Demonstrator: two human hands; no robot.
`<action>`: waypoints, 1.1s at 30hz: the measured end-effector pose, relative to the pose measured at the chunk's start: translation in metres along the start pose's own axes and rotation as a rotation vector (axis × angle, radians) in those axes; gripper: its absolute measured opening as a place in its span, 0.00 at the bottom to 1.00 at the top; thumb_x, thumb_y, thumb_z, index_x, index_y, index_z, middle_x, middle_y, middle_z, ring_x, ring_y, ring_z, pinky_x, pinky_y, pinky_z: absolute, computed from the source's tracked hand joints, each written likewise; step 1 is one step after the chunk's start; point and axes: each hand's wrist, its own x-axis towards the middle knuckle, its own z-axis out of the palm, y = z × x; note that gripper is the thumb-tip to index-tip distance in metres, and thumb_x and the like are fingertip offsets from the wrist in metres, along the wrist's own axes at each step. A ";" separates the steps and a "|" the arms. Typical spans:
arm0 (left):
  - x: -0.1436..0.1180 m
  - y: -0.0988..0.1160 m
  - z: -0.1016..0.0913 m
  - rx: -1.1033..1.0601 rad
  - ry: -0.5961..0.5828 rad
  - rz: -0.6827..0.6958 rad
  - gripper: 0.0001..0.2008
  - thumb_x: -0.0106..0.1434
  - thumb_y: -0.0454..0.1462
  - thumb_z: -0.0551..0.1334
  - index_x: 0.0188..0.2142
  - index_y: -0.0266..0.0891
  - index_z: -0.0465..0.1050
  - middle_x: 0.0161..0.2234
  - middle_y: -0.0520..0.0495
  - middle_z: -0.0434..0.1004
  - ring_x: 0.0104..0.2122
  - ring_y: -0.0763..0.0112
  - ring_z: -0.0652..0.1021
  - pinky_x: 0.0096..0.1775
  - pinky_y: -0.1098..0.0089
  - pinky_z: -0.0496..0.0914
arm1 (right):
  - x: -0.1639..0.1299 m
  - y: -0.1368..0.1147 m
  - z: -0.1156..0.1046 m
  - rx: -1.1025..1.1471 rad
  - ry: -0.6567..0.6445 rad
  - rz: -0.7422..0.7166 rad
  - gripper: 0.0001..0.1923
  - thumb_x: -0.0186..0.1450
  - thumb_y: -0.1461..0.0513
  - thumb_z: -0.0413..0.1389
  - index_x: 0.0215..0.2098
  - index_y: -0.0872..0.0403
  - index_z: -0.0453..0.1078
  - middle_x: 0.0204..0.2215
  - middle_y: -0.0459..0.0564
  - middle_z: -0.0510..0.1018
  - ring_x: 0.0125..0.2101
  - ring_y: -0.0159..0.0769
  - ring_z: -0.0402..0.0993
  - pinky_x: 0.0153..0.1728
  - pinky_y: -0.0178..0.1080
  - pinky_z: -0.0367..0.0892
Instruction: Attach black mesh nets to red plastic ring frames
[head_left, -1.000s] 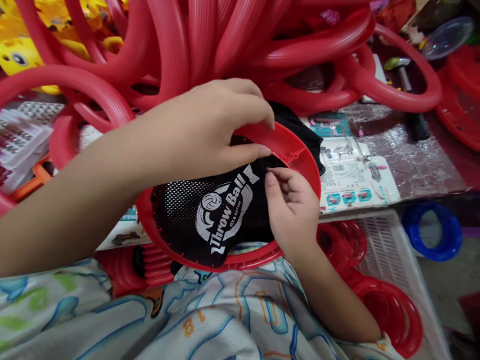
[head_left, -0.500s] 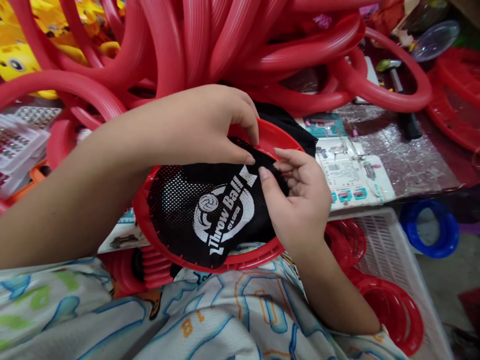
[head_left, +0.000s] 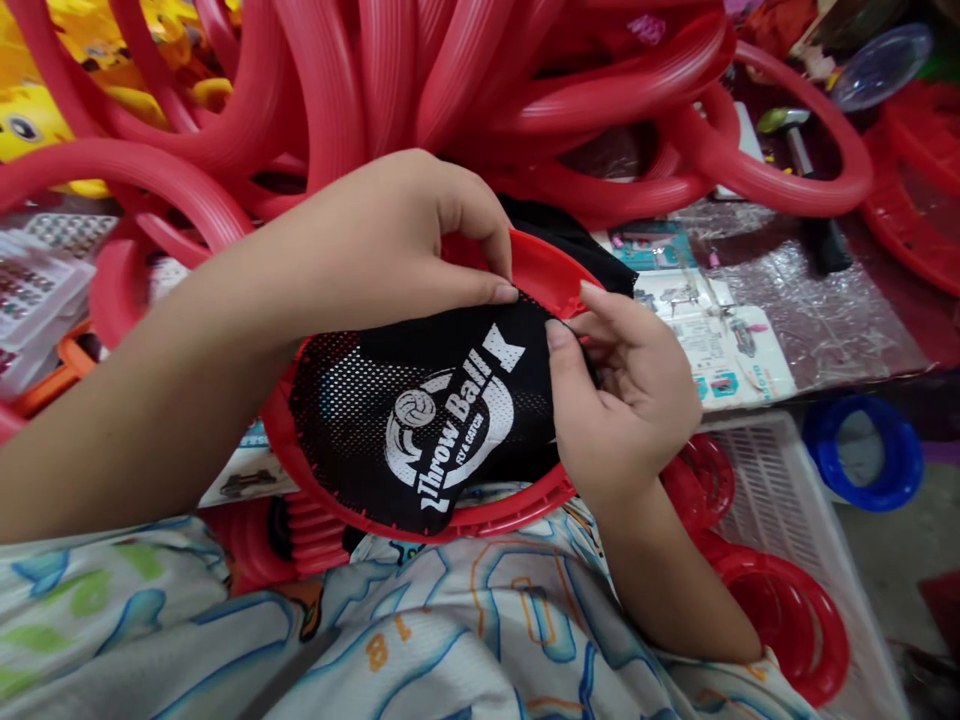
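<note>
Over the lap, both hands are pinching black mesh onto a red plastic hoop.

At the hoop's (head_left: 480,522) one o'clock edge, the left hand (head_left: 390,250) is curling over the rim, thumb and fingertips pressing the black mesh net (head_left: 390,420) against the red plastic. Just beside it, at about three o'clock, the right hand (head_left: 630,400) is gripping the net's edge between thumb and forefinger, with the other fingers folding beneath. White lettering reading "Throw Ball" is showing across the net, which is lying inside the hoop and spilling past its far rim. A pile of red rings (head_left: 450,80) is filling the twelve o'clock area; a printed card (head_left: 712,340) is lying at three o'clock, and a white crate (head_left: 780,480) holding more red hoops is sitting at four o'clock.
</note>
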 end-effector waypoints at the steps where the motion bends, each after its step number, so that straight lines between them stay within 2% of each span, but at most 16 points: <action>1: 0.000 0.000 0.001 -0.004 0.004 -0.009 0.15 0.57 0.46 0.61 0.31 0.36 0.77 0.34 0.46 0.78 0.42 0.61 0.77 0.45 0.61 0.71 | 0.001 0.000 0.000 -0.058 0.012 -0.019 0.14 0.64 0.67 0.58 0.48 0.49 0.71 0.38 0.44 0.81 0.33 0.30 0.77 0.33 0.36 0.75; 6: 0.001 0.001 0.007 -0.021 0.065 -0.030 0.11 0.57 0.44 0.61 0.29 0.40 0.77 0.30 0.50 0.78 0.36 0.64 0.78 0.38 0.66 0.70 | 0.010 0.001 -0.002 -0.290 -0.049 -0.232 0.08 0.63 0.71 0.57 0.36 0.54 0.75 0.31 0.46 0.81 0.33 0.33 0.76 0.38 0.40 0.70; 11: 0.002 0.000 0.012 -0.007 0.091 -0.009 0.10 0.59 0.42 0.61 0.29 0.37 0.75 0.30 0.49 0.77 0.34 0.67 0.77 0.37 0.66 0.67 | 0.012 0.005 -0.001 -0.361 -0.102 -0.264 0.11 0.65 0.68 0.54 0.38 0.53 0.79 0.29 0.48 0.78 0.32 0.35 0.70 0.37 0.43 0.65; 17: 0.003 -0.001 0.017 0.036 0.128 0.002 0.08 0.59 0.41 0.60 0.28 0.40 0.74 0.29 0.50 0.75 0.31 0.68 0.75 0.36 0.66 0.66 | 0.010 0.005 -0.002 -0.363 -0.173 -0.193 0.14 0.67 0.66 0.51 0.41 0.49 0.78 0.32 0.48 0.77 0.34 0.37 0.67 0.40 0.46 0.64; 23: 0.001 -0.002 0.021 0.093 0.161 -0.029 0.08 0.60 0.41 0.59 0.28 0.43 0.74 0.30 0.51 0.76 0.33 0.67 0.75 0.35 0.65 0.65 | 0.012 0.002 -0.003 -0.309 -0.191 -0.137 0.14 0.66 0.68 0.51 0.41 0.50 0.78 0.33 0.48 0.78 0.35 0.38 0.68 0.40 0.47 0.65; 26: -0.001 0.000 0.022 0.111 0.162 -0.045 0.08 0.60 0.39 0.59 0.29 0.40 0.74 0.31 0.49 0.76 0.35 0.67 0.76 0.38 0.66 0.67 | 0.013 0.002 -0.005 -0.226 -0.168 -0.031 0.12 0.65 0.67 0.54 0.42 0.50 0.77 0.33 0.46 0.79 0.35 0.37 0.72 0.42 0.46 0.67; 30: -0.003 0.003 0.023 0.108 0.162 -0.042 0.07 0.60 0.36 0.58 0.29 0.38 0.74 0.32 0.47 0.76 0.36 0.65 0.76 0.45 0.64 0.69 | 0.013 0.006 -0.009 -0.106 -0.088 0.148 0.11 0.63 0.65 0.58 0.43 0.48 0.76 0.33 0.45 0.79 0.33 0.36 0.73 0.38 0.45 0.71; 33: -0.004 0.002 0.022 0.077 0.158 -0.034 0.06 0.60 0.36 0.59 0.28 0.40 0.74 0.31 0.48 0.76 0.36 0.65 0.77 0.46 0.63 0.69 | 0.013 0.008 -0.010 -0.082 -0.082 0.187 0.12 0.62 0.66 0.59 0.43 0.47 0.76 0.32 0.45 0.79 0.32 0.36 0.74 0.36 0.44 0.72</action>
